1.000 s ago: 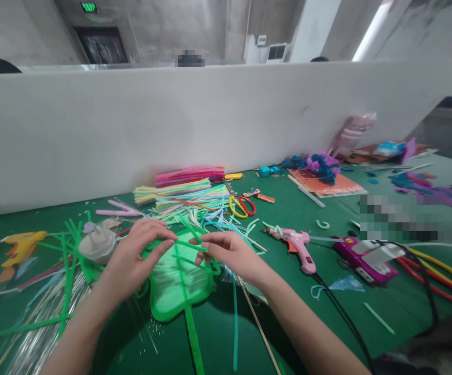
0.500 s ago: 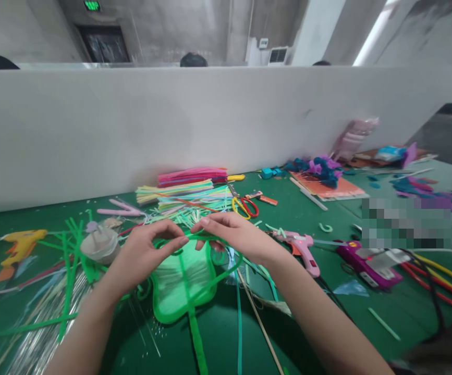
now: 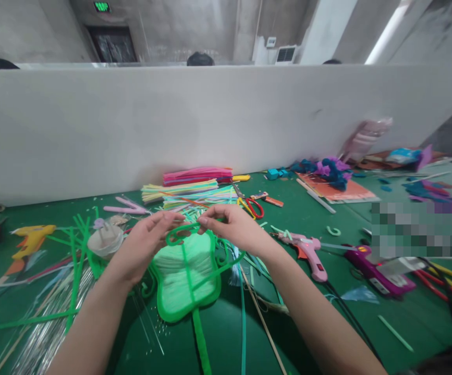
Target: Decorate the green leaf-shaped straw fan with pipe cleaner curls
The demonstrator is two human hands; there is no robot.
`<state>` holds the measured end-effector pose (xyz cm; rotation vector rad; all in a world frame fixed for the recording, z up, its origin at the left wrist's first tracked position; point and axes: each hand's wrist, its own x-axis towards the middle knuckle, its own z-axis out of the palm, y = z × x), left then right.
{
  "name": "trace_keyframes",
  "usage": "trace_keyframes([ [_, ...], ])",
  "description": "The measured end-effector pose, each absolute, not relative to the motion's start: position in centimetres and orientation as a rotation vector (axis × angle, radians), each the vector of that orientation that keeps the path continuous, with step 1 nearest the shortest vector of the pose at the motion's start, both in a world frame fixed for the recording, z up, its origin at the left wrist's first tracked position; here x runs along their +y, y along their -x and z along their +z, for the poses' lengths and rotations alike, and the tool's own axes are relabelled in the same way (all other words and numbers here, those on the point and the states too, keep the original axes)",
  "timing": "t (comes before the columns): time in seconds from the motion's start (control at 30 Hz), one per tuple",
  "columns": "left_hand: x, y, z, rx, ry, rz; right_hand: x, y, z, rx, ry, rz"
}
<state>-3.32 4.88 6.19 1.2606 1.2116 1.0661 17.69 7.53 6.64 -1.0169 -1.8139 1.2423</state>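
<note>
Both of my hands are raised over a green fan-shaped piece (image 3: 186,276) with a fuzzy rim, pale green strands across its face and a wrapped green handle (image 3: 200,341). Between them is a green pipe cleaner (image 3: 179,237) with its end bent into a curl. My right hand (image 3: 233,229) pinches the strip between thumb and fingertips. My left hand (image 3: 147,242) is closed at the curl's left side, its fingertips partly overlapping. A long tail of the strip loops below my right hand and crosses the fan's face. Small green scrolls sit beside the fan's edges.
Bundles of coloured pipe cleaners (image 3: 194,190) lie ahead, near red-and-yellow scissors (image 3: 254,208). A pink glue gun (image 3: 307,252) and purple device (image 3: 382,273) are right, with cords. A yellow glue gun (image 3: 30,239), plug (image 3: 106,239) and metallic wires (image 3: 59,317) are left. A white partition (image 3: 210,120) stands behind.
The curl in the pipe cleaner now shows clearly between my hands. My left fingers have shifted from a pinch at the strip to beside the curl. The view has turned slightly left.
</note>
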Motion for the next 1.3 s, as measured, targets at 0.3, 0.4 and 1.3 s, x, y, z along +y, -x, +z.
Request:
trace_keyframes([
  [0.3, 4.8, 5.3, 6.7, 1.173, -1.216, 1.01, 7.6, -18.1, 6.8, -1.668, 0.945, 1.337],
  [0.4, 4.9, 5.4, 6.4, 1.225, -1.239, 0.995, 7.8, -17.7, 6.3, -1.667, 0.96, 1.357],
  [1.3, 3.5, 6.4, 3.7, 1.33, -1.373, 0.877, 7.9, -15.6, 4.1, -1.87, 1.052, 1.293],
])
